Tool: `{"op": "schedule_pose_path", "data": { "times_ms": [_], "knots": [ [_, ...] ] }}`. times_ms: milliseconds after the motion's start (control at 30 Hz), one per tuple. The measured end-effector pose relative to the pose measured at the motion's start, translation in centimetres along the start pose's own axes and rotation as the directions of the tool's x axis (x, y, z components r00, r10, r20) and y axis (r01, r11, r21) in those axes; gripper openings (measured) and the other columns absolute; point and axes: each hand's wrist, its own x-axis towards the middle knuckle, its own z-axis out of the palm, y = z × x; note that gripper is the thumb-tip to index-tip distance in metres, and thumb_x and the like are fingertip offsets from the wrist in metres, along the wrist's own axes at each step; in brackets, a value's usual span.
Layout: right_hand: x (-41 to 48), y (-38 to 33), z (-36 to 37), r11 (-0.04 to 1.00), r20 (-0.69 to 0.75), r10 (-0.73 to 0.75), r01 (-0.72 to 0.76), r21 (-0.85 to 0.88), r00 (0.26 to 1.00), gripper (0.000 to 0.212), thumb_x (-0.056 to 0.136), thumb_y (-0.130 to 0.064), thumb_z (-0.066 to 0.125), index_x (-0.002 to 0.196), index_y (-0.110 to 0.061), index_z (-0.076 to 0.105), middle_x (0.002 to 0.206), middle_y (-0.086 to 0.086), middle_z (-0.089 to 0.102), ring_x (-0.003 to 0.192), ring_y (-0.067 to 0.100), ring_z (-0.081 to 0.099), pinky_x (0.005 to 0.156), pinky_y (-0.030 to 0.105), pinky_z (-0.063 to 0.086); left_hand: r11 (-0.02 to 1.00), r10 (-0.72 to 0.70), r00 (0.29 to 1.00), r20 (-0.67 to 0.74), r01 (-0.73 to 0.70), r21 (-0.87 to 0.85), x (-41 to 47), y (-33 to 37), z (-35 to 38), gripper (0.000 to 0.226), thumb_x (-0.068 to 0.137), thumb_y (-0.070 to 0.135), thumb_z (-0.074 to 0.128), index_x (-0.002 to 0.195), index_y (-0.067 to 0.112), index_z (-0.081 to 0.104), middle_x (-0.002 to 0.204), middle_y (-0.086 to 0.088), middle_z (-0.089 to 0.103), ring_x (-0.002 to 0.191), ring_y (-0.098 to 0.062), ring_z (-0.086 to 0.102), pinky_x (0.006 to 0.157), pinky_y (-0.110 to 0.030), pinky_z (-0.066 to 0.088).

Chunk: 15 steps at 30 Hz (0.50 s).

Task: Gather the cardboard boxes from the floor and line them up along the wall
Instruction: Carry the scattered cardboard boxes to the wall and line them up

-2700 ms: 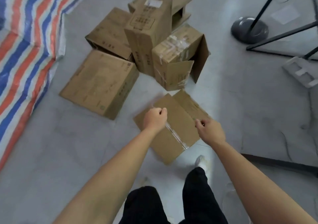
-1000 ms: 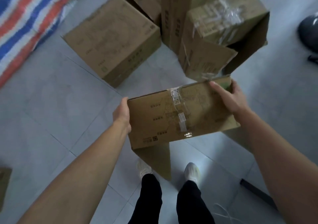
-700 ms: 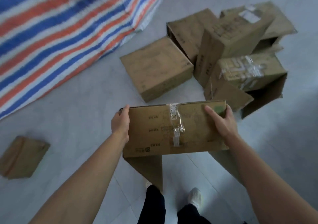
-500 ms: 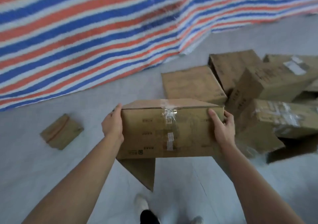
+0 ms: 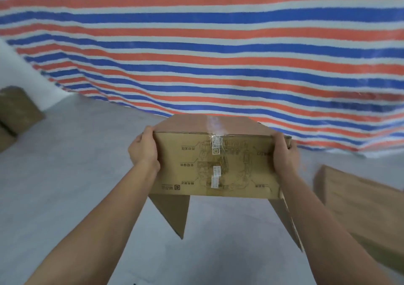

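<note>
Now: box (image 5: 218,166) mid-frame, off floor (image 5: 65,175), facing striped tarp (image 5: 218,55). Left hand (image 5: 143,151) and right hand (image 5: 284,155) each grip one end, fingers curled round edge. Flaps (image 5: 172,212) hang loose underneath; tuck before set-down. Lower level, flush to tarp, in line with left box (image 5: 15,109).

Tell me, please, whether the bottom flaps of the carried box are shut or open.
Open: two flaps hang down below the box; tape seals its top.
</note>
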Motion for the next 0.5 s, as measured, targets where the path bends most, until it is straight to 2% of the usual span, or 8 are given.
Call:
{"op": "schedule_pose_path", "data": {
  "times_ms": [67,167,300,400,500],
  "knots": [
    [-0.7,-1.8,7.5,0.999,0.081,0.017,-0.019,0.032,0.997,0.03,0.085,-0.058,0.055,0.083,-0.028,0.056,0.088,0.0,0.06,0.084,0.016,0.057,0.073,0.037,0.042,0.998,0.026,0.997,-0.074,-0.03,-0.059,4.6,2.4,-4.1,0.024,0.081,0.047,0.063,0.075,0.024,0.067,0.079,0.007,0.068,0.081,-0.01,0.06,0.065,-0.029,0.042],
    [-1.9,-3.8,16.7,1.0,0.165,0.013,-0.015,0.007,0.986,0.04,0.074,-0.066,0.053,0.086,-0.029,0.06,0.09,0.001,0.064,0.091,0.021,0.061,0.073,0.039,0.046,0.993,0.045,0.981,-0.189,-0.064,-0.095,10.2,4.8,-9.1,0.024,0.078,0.046,0.065,0.081,0.023,0.074,0.08,0.01,0.069,0.08,-0.009,0.06,0.066,-0.028,0.043],
    [-2.9,-5.9,29.4,1.0,0.291,-0.013,0.014,-0.004,0.957,0.032,0.078,-0.063,0.053,0.085,-0.032,0.058,0.095,0.001,0.063,0.091,0.02,0.06,0.079,0.041,0.048,0.984,0.04,0.938,-0.345,-0.097,-0.152,18.1,7.2,-15.1,0.026,0.074,0.048,0.067,0.077,0.022,0.073,0.076,0.011,0.068,0.078,-0.01,0.059,0.069,-0.029,0.045],
    [-3.4,-6.7,39.4,0.999,0.383,-0.045,0.044,0.011,0.923,0.031,0.077,-0.062,0.056,0.077,-0.031,0.054,0.087,-0.002,0.057,0.085,0.017,0.055,0.074,0.037,0.042,0.972,0.019,0.9,-0.435,-0.119,-0.204,24.6,8.6,-19.0,0.026,0.075,0.047,0.067,0.073,0.021,0.07,0.077,0.01,0.066,0.077,-0.01,0.057,0.072,-0.031,0.046],
    [-3.2,-7.3,49.3,0.998,0.467,-0.067,0.066,0.018,0.882,0.031,0.073,-0.063,0.057,0.075,-0.032,0.053,0.083,-0.005,0.056,0.084,0.018,0.053,0.076,0.038,0.041,0.966,-0.001,0.866,-0.5,-0.128,-0.223,31.5,10.0,-21.5,0.024,0.076,0.045,0.067,0.075,0.021,0.07,0.079,0.01,0.066,0.079,-0.009,0.056,0.073,-0.031,0.045]
  ]
}}
